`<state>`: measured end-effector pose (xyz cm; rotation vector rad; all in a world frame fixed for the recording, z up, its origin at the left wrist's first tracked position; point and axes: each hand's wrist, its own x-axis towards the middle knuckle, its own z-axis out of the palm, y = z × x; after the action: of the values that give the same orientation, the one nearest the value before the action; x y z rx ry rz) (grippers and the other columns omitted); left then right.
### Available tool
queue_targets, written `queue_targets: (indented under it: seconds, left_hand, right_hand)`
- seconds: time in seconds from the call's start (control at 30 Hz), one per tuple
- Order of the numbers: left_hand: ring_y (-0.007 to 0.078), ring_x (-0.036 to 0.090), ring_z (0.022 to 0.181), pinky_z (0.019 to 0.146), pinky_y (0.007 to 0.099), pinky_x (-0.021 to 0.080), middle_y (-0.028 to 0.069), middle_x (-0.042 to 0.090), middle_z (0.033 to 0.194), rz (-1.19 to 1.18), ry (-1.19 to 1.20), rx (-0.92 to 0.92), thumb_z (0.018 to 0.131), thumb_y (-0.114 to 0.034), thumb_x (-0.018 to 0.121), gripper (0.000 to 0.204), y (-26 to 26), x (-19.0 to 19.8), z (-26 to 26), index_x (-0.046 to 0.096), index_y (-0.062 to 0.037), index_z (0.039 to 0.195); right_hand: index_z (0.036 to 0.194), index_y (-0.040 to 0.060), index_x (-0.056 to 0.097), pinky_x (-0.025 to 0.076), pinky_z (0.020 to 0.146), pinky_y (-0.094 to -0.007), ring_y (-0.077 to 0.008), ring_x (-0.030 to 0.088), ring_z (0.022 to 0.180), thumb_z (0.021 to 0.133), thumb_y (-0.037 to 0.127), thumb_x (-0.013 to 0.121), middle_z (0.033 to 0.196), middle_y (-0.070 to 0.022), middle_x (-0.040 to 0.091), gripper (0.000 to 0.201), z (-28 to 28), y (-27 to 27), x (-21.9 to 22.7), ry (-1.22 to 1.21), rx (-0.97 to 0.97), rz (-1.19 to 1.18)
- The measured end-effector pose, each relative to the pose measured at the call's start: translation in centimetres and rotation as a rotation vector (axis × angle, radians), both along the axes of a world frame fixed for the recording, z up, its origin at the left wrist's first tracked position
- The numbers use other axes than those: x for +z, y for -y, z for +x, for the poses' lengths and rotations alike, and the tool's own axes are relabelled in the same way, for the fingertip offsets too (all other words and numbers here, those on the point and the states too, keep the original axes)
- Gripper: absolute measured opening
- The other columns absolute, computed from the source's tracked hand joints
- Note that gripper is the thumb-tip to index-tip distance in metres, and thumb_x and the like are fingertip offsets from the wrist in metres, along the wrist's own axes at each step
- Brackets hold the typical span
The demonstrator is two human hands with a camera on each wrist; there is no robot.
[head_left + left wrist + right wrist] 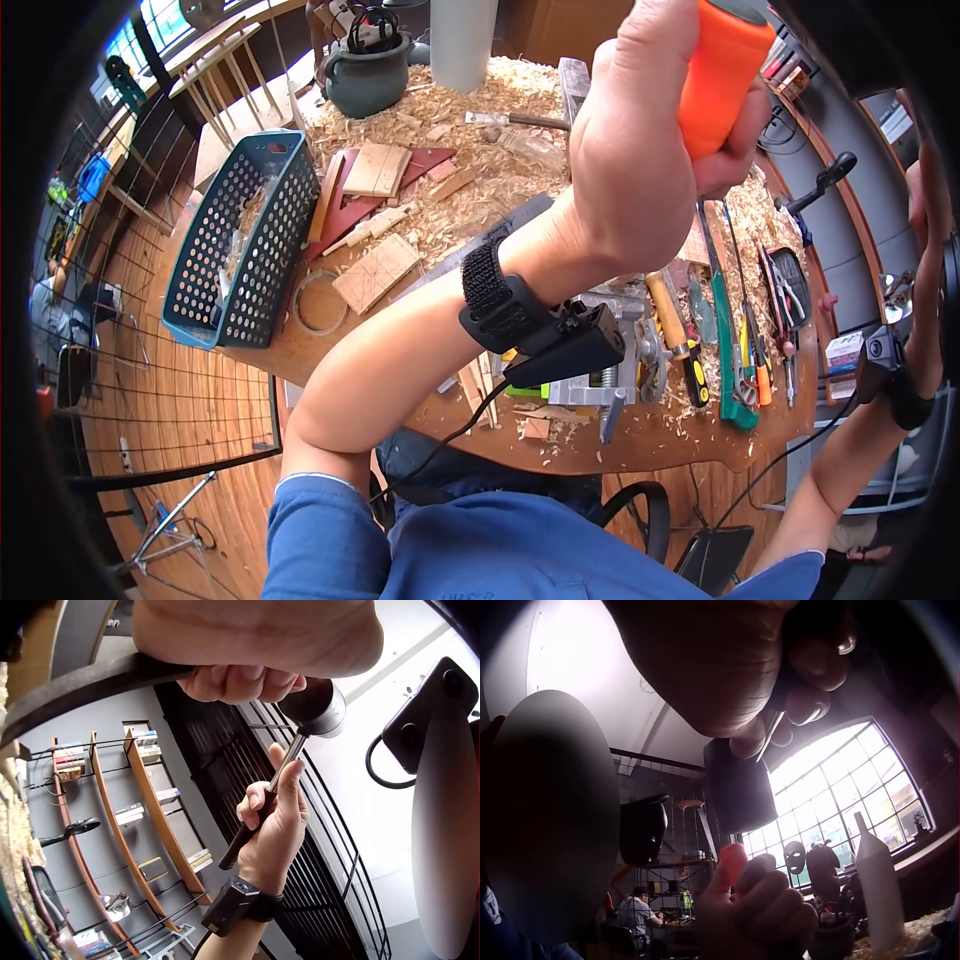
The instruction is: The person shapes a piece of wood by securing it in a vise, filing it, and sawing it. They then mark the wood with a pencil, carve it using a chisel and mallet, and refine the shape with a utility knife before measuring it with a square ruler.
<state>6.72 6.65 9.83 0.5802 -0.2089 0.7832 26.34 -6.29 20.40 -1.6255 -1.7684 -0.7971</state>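
Observation:
My left hand grips an orange handle raised high over the bench, fingers wrapped round it. A dark curved metal bar runs out from beneath that hand in the left wrist view; its far end is out of frame. My right hand holds a mallet by its dark grip, thumb along the metal shaft. The mallet's black head appears close beyond the left hand there. In the right wrist view the same head hangs just above the handle's orange end.
Wood shavings cover the wooden bench, with a metal vise at its front edge. A teal basket and wood offcuts lie left. Several hand tools lie right. A dark pot stands behind.

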Motion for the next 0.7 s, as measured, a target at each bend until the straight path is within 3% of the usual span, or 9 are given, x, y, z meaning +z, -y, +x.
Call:
queue_targets:
  seconds: [0.1, 0.2, 0.23, 0.3, 0.33, 0.4, 0.47, 0.6, 0.7]
  left_hand:
    - [0.012, 0.052, 0.059, 0.051, 0.0228, 0.04, 0.0044, 0.056, 0.073, -0.089, -0.035, -0.026, 0.112, -0.061, 0.046, 0.051, 1.4, 1.2, -0.6, 0.055, -0.0106, 0.111]
    - [0.0083, 0.054, 0.065, 0.057, 0.0223, 0.043, 0.0008, 0.057, 0.077, -0.374, -0.187, 0.25, 0.11, -0.034, 0.06, 0.027, 1.9, 0.3, 2.7, 0.059, -0.0071, 0.111]
    - [0.0093, 0.051, 0.063, 0.059, 0.0261, 0.044, 0.0028, 0.061, 0.08, 0.143, 0.062, 0.664, 0.108, -0.026, 0.062, 0.023, -0.3, -3.4, 4.9, 0.061, -0.0049, 0.117]
    - [0.0104, 0.049, 0.061, 0.06, 0.0299, 0.045, 0.0048, 0.064, 0.083, 0.674, 0.317, 1.051, 0.105, -0.017, 0.065, 0.022, -2.3, -5.2, 5.7, 0.062, -0.0026, 0.122]
    - [0.0099, 0.05, 0.058, 0.058, 0.03, 0.047, 0.0034, 0.062, 0.076, 0.615, 0.288, 0.67, 0.098, -0.013, 0.068, 0.015, -2.6, -4.8, 5.1, 0.065, -0.0011, 0.106]
    - [0.0095, 0.05, 0.056, 0.055, 0.03, 0.048, 0.0019, 0.06, 0.068, 0.542, 0.254, 0.293, 0.09, -0.009, 0.071, 0.01, -2.2, -4.1, 4.6, 0.067, 0.0003, 0.091]
    - [0.0081, 0.055, 0.058, 0.057, 0.0277, 0.049, 0.0009, 0.057, 0.061, 0.487, 0.292, 0.511, 0.082, -0.007, 0.066, 0.017, -0.4, -3.2, 4.4, 0.059, 0.0, 0.068]
    - [0.0076, 0.055, 0.057, 0.054, 0.0263, 0.046, 0.0009, 0.059, 0.063, 0.634, 0.22, 0.624, 0.073, -0.004, 0.063, 0.009, -1.1, -3.8, 4.5, 0.056, 0.0002, 0.069]
    - [0.0076, 0.055, 0.057, 0.052, 0.0267, 0.045, 0.0015, 0.059, 0.063, 0.558, 0.266, 0.621, 0.072, -0.002, 0.062, 0.006, -0.6, -4.1, 4.6, 0.057, 0.0007, 0.071]
  right_hand:
    - [0.059, 0.0094, 0.056, 0.022, 0.046, -0.0324, -0.0103, 0.03, 0.041, 0.104, 0.058, 0.066, 0.051, 0.0024, 0.048, 0.068, 1.3, -0.2, 0.5, 0.123, 0.003, 0.003]
    - [0.064, 0.0055, 0.063, 0.025, 0.044, -0.031, -0.0099, 0.039, 0.04, 0.105, 0.044, 0.071, 0.055, -0.0005, 0.057, 0.057, 1.2, -0.6, 1.6, 0.288, 0.233, 0.054]
    - [0.072, 0.0023, 0.069, 0.027, 0.044, -0.0281, -0.0094, 0.044, 0.041, 0.106, 0.038, 0.072, 0.057, -0.0021, 0.06, 0.049, 0.9, -0.3, 2.7, 0.342, 0.319, -0.054]
    - [0.08, -0.0009, 0.074, 0.03, 0.044, -0.0252, -0.0089, 0.048, 0.042, 0.106, 0.031, 0.072, 0.06, -0.0037, 0.064, 0.041, 0.8, -0.4, 3.2, 0.398, 0.406, -0.168]
    - [0.091, -0.0033, 0.076, 0.033, 0.044, -0.0226, -0.0082, 0.05, 0.043, 0.107, 0.028, 0.07, 0.061, -0.0046, 0.066, 0.036, 0.9, -0.9, 3.2, 0.43, 0.431, -0.095]
    - [0.101, -0.0057, 0.077, 0.036, 0.045, -0.02, -0.0075, 0.052, 0.044, 0.109, 0.025, 0.068, 0.063, -0.0055, 0.068, 0.033, 0.9, -1.3, 3.3, 0.461, 0.457, -0.026]
    - [0.114, -0.0075, 0.075, 0.04, 0.047, -0.0179, -0.0064, 0.055, 0.047, 0.109, 0.023, 0.067, 0.069, -0.0079, 0.072, 0.032, 0.2, -1.3, 3.7, 0.271, 0.484, -0.063]
    - [0.118, -0.0079, 0.075, 0.042, 0.047, -0.0178, -0.0052, 0.058, 0.049, 0.11, 0.022, 0.064, 0.077, -0.0111, 0.077, 0.033, -3.2, -0.8, 4.2, 0.201, 0.509, -0.318]
    - [0.119, -0.0076, 0.076, 0.042, 0.047, -0.0179, -0.005, 0.058, 0.05, 0.11, 0.022, 0.064, 0.077, -0.0107, 0.077, 0.033, -3.2, -0.6, 4.3, 0.234, 0.469, -0.304]
